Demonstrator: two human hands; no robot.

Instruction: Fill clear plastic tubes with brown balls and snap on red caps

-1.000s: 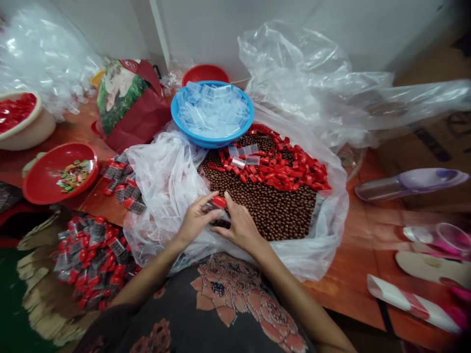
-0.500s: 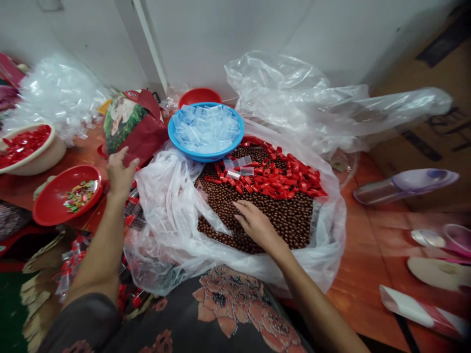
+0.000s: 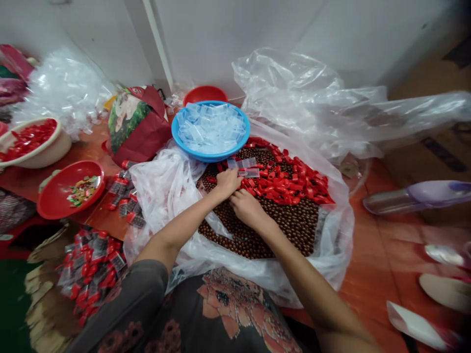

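My left hand (image 3: 227, 182) rests at the edge of a heap of red capsule-like pieces (image 3: 290, 184), its fingers curled down and their contents hidden. My right hand (image 3: 248, 206) lies just below it, closed over a layer of brown round beads (image 3: 265, 245). Both sit where red meets brown, touching neither each other nor clearly anything else. Several small clear plastic sleeves (image 3: 248, 167) lie just above my left hand. A crumpled clear plastic sheet (image 3: 158, 196) lines the heap.
A blue basin (image 3: 221, 156) full of clear sleeves stands beyond the heap, with a red bowl (image 3: 205, 94) behind it. To the left are a red basin of sweets (image 3: 69, 191), a cream bowl (image 3: 47, 152), and piles of filled red packets (image 3: 91, 264). A wall stands behind.
My left hand has come back from above the red basin at the left to the heap. My right hand has moved up beside it. The view has shifted slightly.
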